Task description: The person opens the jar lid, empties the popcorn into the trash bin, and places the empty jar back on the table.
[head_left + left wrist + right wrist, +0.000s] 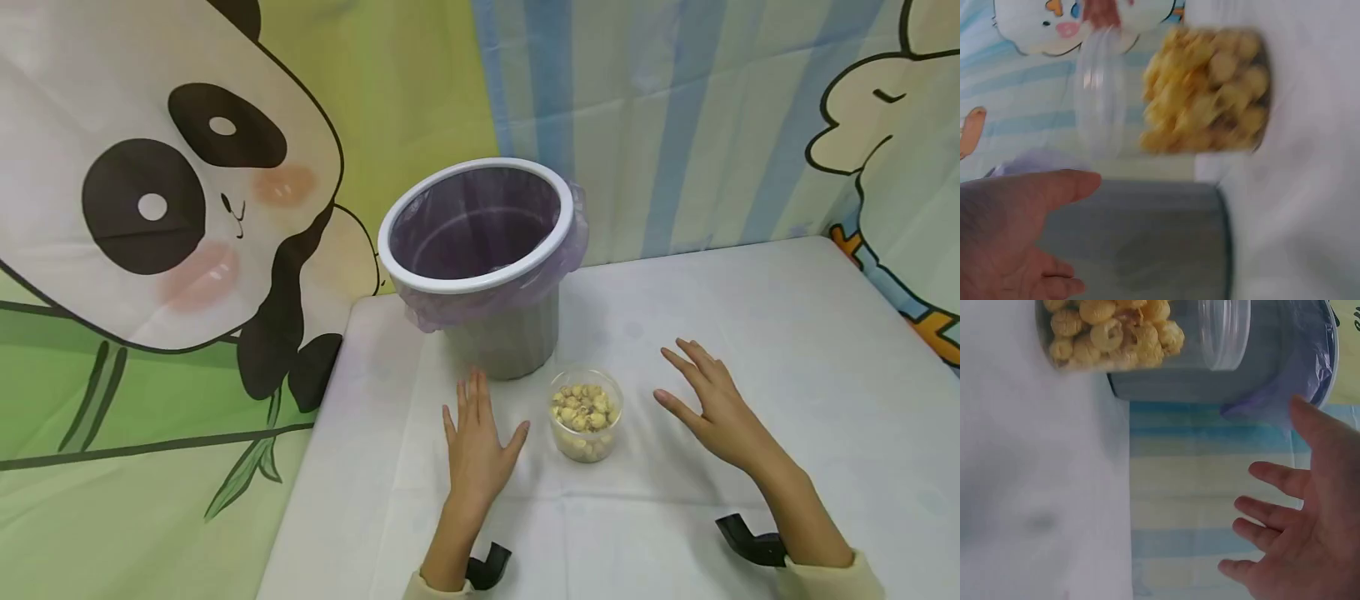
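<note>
A clear plastic jar (586, 442) without a lid stands on the table, a good part of it filled with pale yellow popcorn (583, 407). To its left my left hand (477, 454) is held with fingers straight and thumb spread, apart from the jar. My right hand (716, 412) hovers on the jar's other side, fingers extended and holding nothing. Behind the jar stands a grey trash bin (517, 342) with a white rim and a purple bag (480, 221) lining it. In the right wrist view the popcorn (1110, 334) lies below the jar's ridged neck (1225, 331).
A white cloth covers the table (810, 333). A panda-print curtain (217, 208) hangs on the left, and a blue-striped curtain (645, 125) rises behind the table. Black wrist mounts (750, 542) stick out beside the forearms.
</note>
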Tool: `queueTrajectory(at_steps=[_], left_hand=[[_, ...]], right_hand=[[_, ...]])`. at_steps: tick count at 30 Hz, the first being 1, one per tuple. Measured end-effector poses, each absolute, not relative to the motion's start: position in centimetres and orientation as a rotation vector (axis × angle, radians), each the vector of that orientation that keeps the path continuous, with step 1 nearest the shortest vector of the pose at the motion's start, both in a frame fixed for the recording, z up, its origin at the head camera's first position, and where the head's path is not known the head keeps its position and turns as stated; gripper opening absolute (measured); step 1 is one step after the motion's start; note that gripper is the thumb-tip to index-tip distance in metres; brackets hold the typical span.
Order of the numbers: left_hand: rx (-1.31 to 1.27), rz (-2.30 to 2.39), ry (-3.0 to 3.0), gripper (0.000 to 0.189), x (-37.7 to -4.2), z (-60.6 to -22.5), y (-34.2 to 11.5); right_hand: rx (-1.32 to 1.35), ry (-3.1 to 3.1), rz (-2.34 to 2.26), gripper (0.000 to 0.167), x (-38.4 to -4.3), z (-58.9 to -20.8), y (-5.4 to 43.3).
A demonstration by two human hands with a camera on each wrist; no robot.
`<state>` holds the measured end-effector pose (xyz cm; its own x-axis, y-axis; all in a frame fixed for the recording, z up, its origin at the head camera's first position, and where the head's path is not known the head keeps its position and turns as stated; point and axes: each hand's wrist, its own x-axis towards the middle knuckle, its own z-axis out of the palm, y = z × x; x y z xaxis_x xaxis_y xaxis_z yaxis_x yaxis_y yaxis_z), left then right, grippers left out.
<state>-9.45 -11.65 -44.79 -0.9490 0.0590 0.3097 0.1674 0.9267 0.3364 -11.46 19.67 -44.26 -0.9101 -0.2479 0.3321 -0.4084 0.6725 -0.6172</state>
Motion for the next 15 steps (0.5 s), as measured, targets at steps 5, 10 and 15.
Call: queueTrajectory(at_steps=[5,10,15], left_hand=[[-0.224,-0.642,-2.728,0.104,-7.8,-47.3,-8.6],[-0.233,-0.797,-2.622,0.116,-7.0,-49.7,-5.8],[-0.198,-1.01,-2.479,0.119,-7.0,-51.5,-3.8]], right_hand=[[0.606,-2.648,1.231,0.066,-12.0,-44.4,18.2],[0.816,-2.542,1.463,0.083,-13.2,-44.7,16.4],[1.039,-2.447,1.671,0.091,-15.0,-45.2,15.1]])
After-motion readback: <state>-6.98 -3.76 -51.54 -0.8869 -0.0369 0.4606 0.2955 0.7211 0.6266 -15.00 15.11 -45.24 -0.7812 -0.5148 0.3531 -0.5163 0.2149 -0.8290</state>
